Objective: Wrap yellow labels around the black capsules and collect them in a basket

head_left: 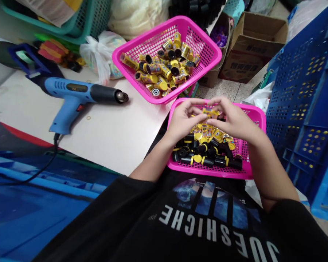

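From where I stand, the person's left hand [183,118] and right hand [227,117] have a close, pinching grip, thumbs and fingertips meeting on a small yellow printed sleeve [211,113], partly hidden by the fingers. They hold it above the near pink basket [207,173], where more yellow sleeves [207,131] lie beyond black tubes [220,161] with yellow caps. Farther left, the far pink basket [180,19] holds yellow-wrapped tubes [165,71]. A blue heat gun [71,95] lies on the pale surface [106,134] to the left; a blue crate [295,98] stands at right.
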